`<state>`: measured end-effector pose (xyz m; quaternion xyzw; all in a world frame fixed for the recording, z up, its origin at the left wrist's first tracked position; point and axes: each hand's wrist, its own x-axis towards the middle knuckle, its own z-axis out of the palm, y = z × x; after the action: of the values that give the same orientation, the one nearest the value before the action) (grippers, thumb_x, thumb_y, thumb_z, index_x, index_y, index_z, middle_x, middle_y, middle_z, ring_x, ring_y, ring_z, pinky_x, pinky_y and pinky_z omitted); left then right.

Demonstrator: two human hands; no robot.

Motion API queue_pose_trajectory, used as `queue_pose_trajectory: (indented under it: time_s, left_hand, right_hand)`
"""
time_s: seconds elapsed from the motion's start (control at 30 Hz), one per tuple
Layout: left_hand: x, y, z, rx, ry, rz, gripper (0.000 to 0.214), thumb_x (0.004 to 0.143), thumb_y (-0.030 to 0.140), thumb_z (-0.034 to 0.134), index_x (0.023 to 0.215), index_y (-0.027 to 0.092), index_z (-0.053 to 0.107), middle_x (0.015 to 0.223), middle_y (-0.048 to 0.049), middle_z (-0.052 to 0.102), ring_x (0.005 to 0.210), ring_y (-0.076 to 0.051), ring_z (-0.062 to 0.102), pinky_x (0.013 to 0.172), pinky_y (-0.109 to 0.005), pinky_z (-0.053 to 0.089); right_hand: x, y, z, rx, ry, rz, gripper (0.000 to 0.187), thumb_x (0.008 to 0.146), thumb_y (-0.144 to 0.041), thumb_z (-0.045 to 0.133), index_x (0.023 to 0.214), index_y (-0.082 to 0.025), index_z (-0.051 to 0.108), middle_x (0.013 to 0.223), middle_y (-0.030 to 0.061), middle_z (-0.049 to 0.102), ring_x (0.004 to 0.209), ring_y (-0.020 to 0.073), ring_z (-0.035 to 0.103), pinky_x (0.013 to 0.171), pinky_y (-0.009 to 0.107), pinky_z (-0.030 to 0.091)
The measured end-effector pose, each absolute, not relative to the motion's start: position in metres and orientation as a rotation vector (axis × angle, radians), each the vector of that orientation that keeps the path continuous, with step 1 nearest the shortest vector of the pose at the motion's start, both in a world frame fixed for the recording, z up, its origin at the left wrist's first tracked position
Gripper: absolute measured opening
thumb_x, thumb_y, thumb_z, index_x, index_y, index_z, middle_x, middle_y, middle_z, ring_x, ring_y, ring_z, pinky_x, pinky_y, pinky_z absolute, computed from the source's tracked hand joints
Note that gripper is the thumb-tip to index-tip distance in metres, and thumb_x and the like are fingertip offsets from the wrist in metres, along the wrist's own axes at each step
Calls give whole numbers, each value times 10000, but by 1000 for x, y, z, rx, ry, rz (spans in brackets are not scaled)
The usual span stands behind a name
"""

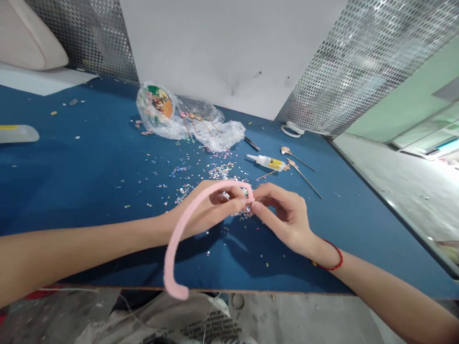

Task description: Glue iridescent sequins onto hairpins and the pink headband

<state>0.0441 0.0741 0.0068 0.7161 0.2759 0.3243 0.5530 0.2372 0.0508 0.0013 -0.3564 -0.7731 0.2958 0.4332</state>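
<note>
A pink fuzzy headband (179, 229) arches from my fingers down toward the table's near edge. My left hand (211, 208) is closed round its upper end, fingers curled under the band. My right hand (283, 215) meets it there, thumb and forefinger pinched together at the band's tip. What the pinch holds is too small to make out. Both hands hover just above a scatter of small sequins (218, 172) on the blue table (89, 157).
A small glue bottle (267, 162) lies right of the sequins, with gold hair sticks (301, 172) beside it. A crumpled clear plastic bag (186, 119) holding colourful pieces sits behind. A white ring (292, 129) lies by the perforated metal wall. The table's right edge drops off.
</note>
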Motion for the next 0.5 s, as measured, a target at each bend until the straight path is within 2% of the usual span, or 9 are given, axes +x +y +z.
queue_pose_trajectory:
  time_s: [0.13,0.33,0.5]
  left_hand:
    - [46,69,7,1836,745,876,180,895,261,560,755,158,605,667,37,519,591,-77,437,527,-197,356]
    - [47,61,12,2011,800,995,126,911,238,562,880,196,676,781,22,637,653,-87,537,578,-207,417]
    - [48,61,5,2102,778,1207,91,845,179,652,754,180,648,690,39,629,649,-81,546,622,-203,440]
  right_hand:
    - [236,51,2,-888,-1881,762,33,855,-158,622,829,-176,633,663,-20,605,525,66,543,444,174,454]
    - [239,47,-1,-860,-1826,619,99,837,-104,632,873,-191,661,658,-28,607,487,56,515,433,181,438]
    - [243,49,-3,-819,-1906,602,185,831,-112,634,985,-201,684,684,-5,643,556,100,581,475,223,473]
